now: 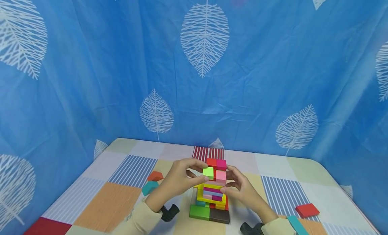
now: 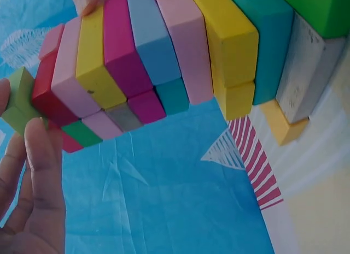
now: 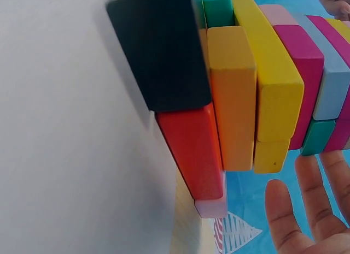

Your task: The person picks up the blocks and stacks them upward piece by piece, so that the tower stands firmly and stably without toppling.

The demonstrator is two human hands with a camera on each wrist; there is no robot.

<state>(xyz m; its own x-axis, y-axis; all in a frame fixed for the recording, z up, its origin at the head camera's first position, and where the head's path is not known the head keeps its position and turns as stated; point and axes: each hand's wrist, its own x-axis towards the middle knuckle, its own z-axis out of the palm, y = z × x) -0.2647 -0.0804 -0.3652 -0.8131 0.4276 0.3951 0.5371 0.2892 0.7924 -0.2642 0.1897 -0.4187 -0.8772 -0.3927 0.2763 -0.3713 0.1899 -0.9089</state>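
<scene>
A tall tower of coloured wooden blocks [image 1: 211, 196] stands on the table before me. My left hand [image 1: 181, 178] pinches a light green block [image 1: 208, 172] between thumb and fingers at the top left of the tower. That block lies against a red block [image 2: 50, 95] in the left wrist view. To the tower's right is my right hand [image 1: 244, 190], its thumb at the front face and its other fingers behind the side. In the right wrist view its fingers [image 3: 313, 189] extend loosely beside the upper layers, near a teal block [image 3: 318, 137].
A green block [image 1: 199, 212] and a dark brown block [image 1: 219, 215] form the tower's front base. On the left lie an orange-red block [image 1: 155, 176] and a teal block [image 1: 150, 187]. A red block [image 1: 307, 210] lies far right. Blue curtain [image 1: 242, 93] hangs behind the table.
</scene>
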